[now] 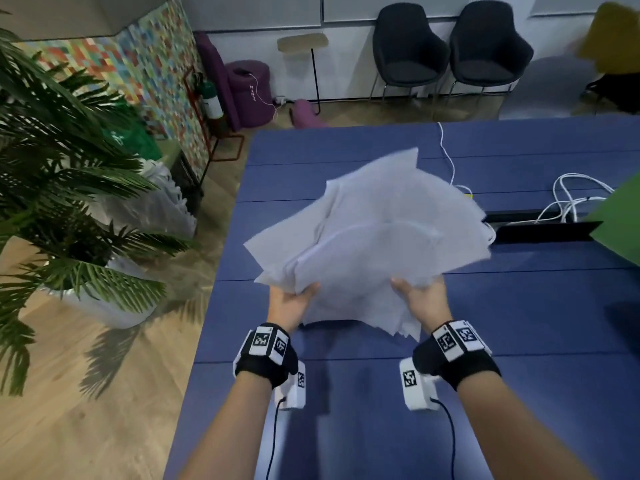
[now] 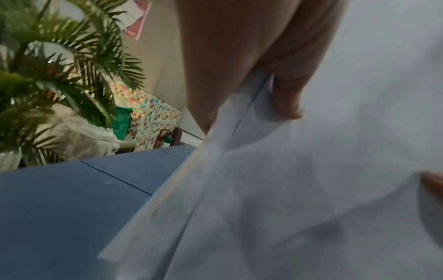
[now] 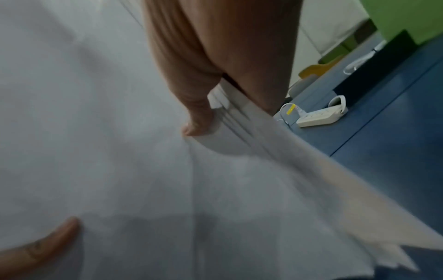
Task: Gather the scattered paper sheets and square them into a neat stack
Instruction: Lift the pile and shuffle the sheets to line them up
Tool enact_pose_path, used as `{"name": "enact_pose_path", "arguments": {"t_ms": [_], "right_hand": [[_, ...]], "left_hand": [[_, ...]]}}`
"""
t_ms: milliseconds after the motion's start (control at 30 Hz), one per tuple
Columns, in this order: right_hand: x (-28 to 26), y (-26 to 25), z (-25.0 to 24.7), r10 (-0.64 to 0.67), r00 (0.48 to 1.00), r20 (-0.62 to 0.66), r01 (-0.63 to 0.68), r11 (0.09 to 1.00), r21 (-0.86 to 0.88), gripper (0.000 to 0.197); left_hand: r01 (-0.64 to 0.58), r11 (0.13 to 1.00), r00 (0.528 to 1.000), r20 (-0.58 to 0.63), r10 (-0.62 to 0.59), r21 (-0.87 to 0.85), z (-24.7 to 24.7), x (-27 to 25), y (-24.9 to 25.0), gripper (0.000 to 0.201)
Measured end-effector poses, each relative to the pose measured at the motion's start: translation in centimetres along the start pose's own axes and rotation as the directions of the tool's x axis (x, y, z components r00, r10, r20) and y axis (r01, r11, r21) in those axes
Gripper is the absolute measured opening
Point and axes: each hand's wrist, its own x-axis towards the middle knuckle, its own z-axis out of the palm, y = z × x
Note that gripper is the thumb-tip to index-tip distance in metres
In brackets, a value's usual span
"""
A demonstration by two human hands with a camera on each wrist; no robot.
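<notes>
A loose, uneven bundle of white paper sheets [image 1: 374, 237] is held up above the blue table [image 1: 519, 341], corners fanning out in different directions. My left hand [image 1: 294, 303] grips its near left edge, thumb on top and fingers hidden beneath. My right hand [image 1: 419, 299] grips the near right edge the same way. In the left wrist view the thumb [image 2: 287, 98] presses on the paper sheets [image 2: 287, 189]. In the right wrist view the thumb [image 3: 199, 117] pinches the layered sheet edges [image 3: 239, 121]; the other hand's thumb [image 3: 40, 248] shows at the lower left.
A white power strip [image 3: 321, 116] and white cables [image 1: 571, 199] lie on the far right of the table by a black cable slot [image 1: 540, 230]. A green panel [image 1: 620, 223] stands at the right. A potted palm [image 1: 69, 202] stands off the left edge; two dark chairs [image 1: 450, 53] behind.
</notes>
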Motion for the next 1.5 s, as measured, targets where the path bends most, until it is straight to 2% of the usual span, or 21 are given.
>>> {"name": "enact_pose_path", "arguments": {"t_ms": [100, 233, 300, 367, 433, 500, 567, 633, 733, 766, 833, 900, 1000, 1066, 1133, 1233, 1366, 1433, 1500], "right_hand": [[-0.9, -3.5, 0.3, -0.047, 0.996, -0.077, 0.056, 0.991, 0.118, 0.020], [-1.8, -4.6, -1.9, -0.081, 0.993, 0.089, 0.076, 0.995, 0.060, 0.013], [-1.7, -3.6, -2.7, -0.021, 0.980, 0.197, 0.031, 0.999, -0.045, 0.019], [-1.7, -2.3, -3.1, 0.062, 0.962, 0.264, -0.044, 0.996, -0.075, 0.027], [-1.5, -1.5, -2.9, 0.068, 0.968, 0.242, -0.042, 0.993, -0.109, 0.036], [-1.5, -1.8, -2.2, -0.010, 0.987, 0.159, 0.032, 0.990, -0.139, 0.036], [-1.7, -2.7, -1.8, -0.029, 0.997, 0.064, 0.031, 0.999, -0.020, 0.035], [-1.7, -3.4, -1.9, -0.047, 0.999, 0.027, 0.044, 0.994, 0.101, 0.033], [-1.7, -3.3, -1.9, 0.028, 0.998, 0.057, -0.032, 0.997, 0.071, 0.030], [-1.6, -3.2, -1.7, 0.065, 0.995, 0.077, -0.071, 0.995, 0.073, 0.031], [-1.1, -3.3, -1.2, 0.058, 0.995, 0.082, -0.067, 0.993, 0.101, 0.034], [-0.8, -3.6, -1.1, 0.048, 0.998, 0.048, -0.054, 0.992, 0.117, 0.036], [-0.4, -3.9, -1.6, 0.014, 0.998, 0.069, -0.022, 0.992, 0.120, 0.037], [-0.2, -3.5, -1.8, 0.030, 0.987, 0.158, -0.041, 0.997, 0.070, 0.032], [-0.2, -3.0, -1.4, 0.056, 0.979, 0.195, -0.059, 0.998, 0.009, 0.028], [0.2, -3.0, -1.0, 0.013, 0.998, 0.061, -0.015, 0.999, 0.036, 0.022], [0.3, -4.0, -2.0, -0.043, 0.999, 0.028, 0.040, 0.995, 0.090, 0.028], [0.2, -4.2, -2.7, -0.027, 0.997, 0.077, 0.022, 0.998, 0.057, 0.026], [-0.1, -3.9, -2.9, -0.009, 0.981, 0.194, 0.004, 1.000, 0.025, 0.022]], "left_hand": [[-0.048, 0.998, 0.994, -0.095, 0.045, -0.029, 0.2, 0.0, 2.1, 0.025], [-0.109, 0.991, 0.992, -0.067, 0.104, -0.078, -1.3, -0.1, 3.8, 0.025], [-0.091, 0.992, 0.996, 0.000, 0.091, -0.084, -2.1, -0.2, 3.7, 0.032], [-0.077, 0.997, 0.994, 0.079, 0.079, -0.026, -2.4, -0.3, 3.2, 0.034], [-0.086, 0.996, 0.988, 0.132, 0.081, 0.032, -1.9, -0.5, 3.5, 0.034], [-0.131, 0.991, 0.985, 0.118, 0.126, 0.029, -1.3, -0.7, 4.5, 0.034], [-0.157, 0.988, 0.985, 0.065, 0.157, -0.008, -1.3, -0.6, 5.1, 0.036], [-0.147, 0.989, 0.989, 0.010, 0.147, -0.030, -1.7, -0.4, 5.1, 0.033], [-0.055, 0.998, 0.998, -0.021, 0.056, 0.017, -1.7, -0.3, 4.0, 0.059], [-0.044, 0.999, 0.999, -0.004, 0.044, 0.026, -1.3, -0.5, 3.9, 0.058], [-0.065, 0.997, 0.997, 0.038, 0.064, 0.036, -0.4, -0.7, 3.9, 0.054], [-0.070, 0.998, 0.998, 0.005, 0.070, -0.008, -0.2, -0.4, 3.9, 0.049], [0.053, 0.998, 0.996, -0.067, -0.055, -0.036, -1.0, 0.8, 3.0, 0.034], [0.106, 0.993, 0.994, -0.014, -0.105, 0.054, -1.1, 1.0, 2.3, 0.021], [0.092, 0.989, 0.996, 0.009, -0.093, 0.120, -0.8, 1.1, 1.8, 0.019], [0.057, 0.991, 0.998, -0.034, -0.054, 0.124, -0.4, 1.0, 1.6, 0.017], [0.019, 0.997, 0.996, -0.088, -0.012, 0.071, -0.7, 0.4, 2.5, 0.019], [0.016, 1.000, 0.996, -0.092, -0.017, -0.017, -0.9, 0.2, 3.1, 0.022], [0.024, 0.996, 0.996, -0.079, -0.031, -0.082, -1.0, 0.1, 3.2, 0.025]]}}
